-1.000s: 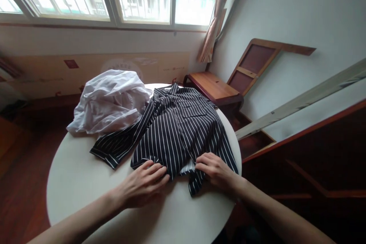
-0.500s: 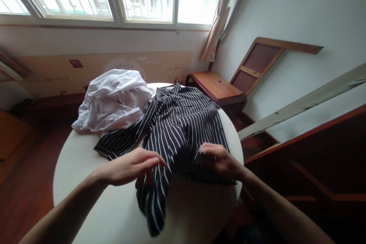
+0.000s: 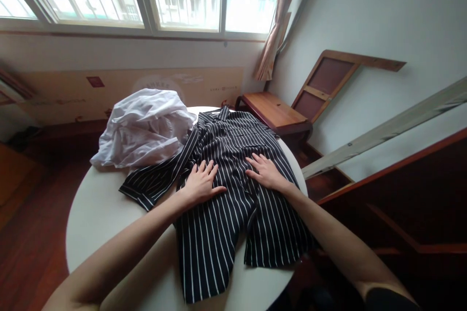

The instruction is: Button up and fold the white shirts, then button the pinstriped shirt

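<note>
A black shirt with white stripes point(image 3: 215, 233) lies spread on a round white table point(image 3: 91, 218), its collar at the far side and its two front panels toward me. One sleeve stretches out to the left. My left hand point(image 3: 201, 183) rests flat on the shirt's left panel, fingers spread. On the right panel lies my right hand point(image 3: 265, 172), also flat with fingers apart. Neither hand grips the cloth. The lower hem hangs close to the table's near edge, and the panels part in a gap near the bottom.
A crumpled heap of white cloth point(image 3: 142, 129) sits at the table's back left, touching the striped sleeve. Beyond the table stands a low wooden bench point(image 3: 273, 107) under the curtain point(image 3: 268, 53). A wooden frame panel point(image 3: 328, 80) leans on the right wall.
Both hands have let go of the lower shirt and moved forward onto its middle, now flat. The front panels, bunched and lifted before, are spread out toward me.
</note>
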The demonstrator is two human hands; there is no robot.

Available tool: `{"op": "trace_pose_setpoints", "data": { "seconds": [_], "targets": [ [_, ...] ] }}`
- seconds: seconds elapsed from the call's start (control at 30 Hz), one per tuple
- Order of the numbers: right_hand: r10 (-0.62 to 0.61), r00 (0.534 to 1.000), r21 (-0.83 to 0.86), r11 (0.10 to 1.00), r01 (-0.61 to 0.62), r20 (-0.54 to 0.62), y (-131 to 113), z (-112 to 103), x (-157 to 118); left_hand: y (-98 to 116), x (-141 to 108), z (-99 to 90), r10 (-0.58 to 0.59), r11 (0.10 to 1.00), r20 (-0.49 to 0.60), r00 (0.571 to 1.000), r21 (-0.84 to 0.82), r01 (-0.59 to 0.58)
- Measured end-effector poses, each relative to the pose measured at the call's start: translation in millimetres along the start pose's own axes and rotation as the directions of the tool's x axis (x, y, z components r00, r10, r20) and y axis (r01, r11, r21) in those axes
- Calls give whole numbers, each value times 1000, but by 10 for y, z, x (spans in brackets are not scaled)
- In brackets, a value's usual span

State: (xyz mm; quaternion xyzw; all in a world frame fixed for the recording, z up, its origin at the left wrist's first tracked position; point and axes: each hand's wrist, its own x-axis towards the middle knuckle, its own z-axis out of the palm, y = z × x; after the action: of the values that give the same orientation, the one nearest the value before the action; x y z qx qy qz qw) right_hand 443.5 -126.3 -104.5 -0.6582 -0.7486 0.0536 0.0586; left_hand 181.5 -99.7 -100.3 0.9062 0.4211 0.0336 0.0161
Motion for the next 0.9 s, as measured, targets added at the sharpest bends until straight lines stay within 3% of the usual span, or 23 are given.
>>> {"op": "trace_pose_setpoints", "data": {
  "seconds": [0.07,0.13,0.33,0.43,0.5,0.6,0.67,0.77,0.83,0.9],
  "targets": [
    [19,999,-54,998,-17,43,39,104,117,-38,107,58,11,998,-58,998,61,-8],
    [37,999,-86,996,-36,13,20,183,219,-76,218,47,59,991,-77,995,121,-50],
    [39,999,-52,998,-41,-37,-115,232,653,-471,692,-231,154,969,-77,985,207,-135],
    [28,997,37,999,-25,-71,-154,193,920,-668,898,-347,103,969,-146,984,237,-67],
    [19,992,105,994,-6,-122,-177,155,1056,-657,938,-393,36,963,-221,975,269,25],
    [27,982,155,988,2,-185,-218,82,1117,-412,781,-431,26,972,-318,948,231,51],
    [37,965,197,980,15,-261,-258,32,1028,-177,538,-421,108,989,-333,937,131,-67],
    [15,936,274,958,88,-352,-360,-10,718,91,103,-312,236,962,-259,937,-71,-262],
    [-37,950,296,946,133,-309,-458,4,469,146,-122,-189,264,947,-196,944,-134,-293],
    [-73,970,299,943,143,-233,-566,51,265,110,-243,-65,224,957,-169,960,-148,-250]
  ]
}}
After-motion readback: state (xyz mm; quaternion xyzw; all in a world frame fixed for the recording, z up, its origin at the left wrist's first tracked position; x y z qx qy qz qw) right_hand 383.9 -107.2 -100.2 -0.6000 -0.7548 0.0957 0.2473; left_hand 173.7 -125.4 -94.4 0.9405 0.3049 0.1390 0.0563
